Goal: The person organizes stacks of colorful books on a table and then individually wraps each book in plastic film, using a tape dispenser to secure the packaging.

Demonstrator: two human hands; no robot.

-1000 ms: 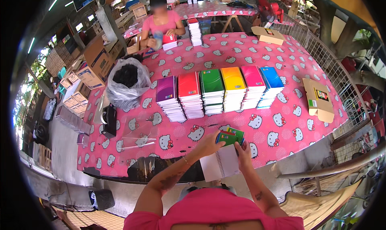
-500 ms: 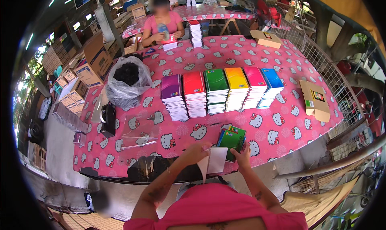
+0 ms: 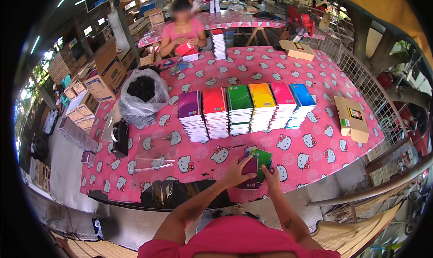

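At the near edge of the table, my left hand [image 3: 235, 173] is closed on a purple spiral notebook [image 3: 249, 178], its fingers lying over the cover. Partly under that notebook is a green notebook [image 3: 262, 156], perhaps with others beneath. My right hand [image 3: 272, 178] grips the right edge of this small bunch, thumb on top. Just beyond my hands, a row of tall notebook stacks shows purple [image 3: 189, 105], red [image 3: 214, 101], green [image 3: 239, 98], yellow [image 3: 262, 96], pink [image 3: 283, 94] and blue [image 3: 301, 95] covers.
A plastic bag [image 3: 135, 105] with black contents and a black tape dispenser [image 3: 120, 138] stand at the left. Open cardboard boxes lie at the right [image 3: 351, 117] and far right [image 3: 297, 50]. Across the table, a person [image 3: 184, 30] handles a red notebook beside another stack [image 3: 218, 46].
The notebook with white pages showing at my left hand is now closed, purple cover up, and laid over the green one. Across the table, the person has put down a bluish cloth.
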